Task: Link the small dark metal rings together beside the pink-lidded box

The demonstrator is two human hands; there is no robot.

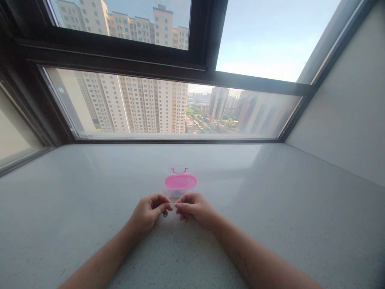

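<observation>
My left hand (150,209) and my right hand (195,208) meet low over the pale sill, fingertips almost touching. Thumb and forefinger are pinched together on each. Whatever lies between the fingertips is too small to make out. A tiny dark bit shows by the lower fingers of my left hand, and I cannot tell what it is. Just beyond both hands stands a small see-through box with a pink oval lid (180,182). A pink handle (179,171) shows behind the lid. My fingers partly hide the front of the box.
The speckled pale sill (270,208) spreads around the hands. At its back is a dark-framed window (180,140) with tall buildings outside. A plain white wall (345,108) bounds the right side; more dark frame (54,120) stands on the left.
</observation>
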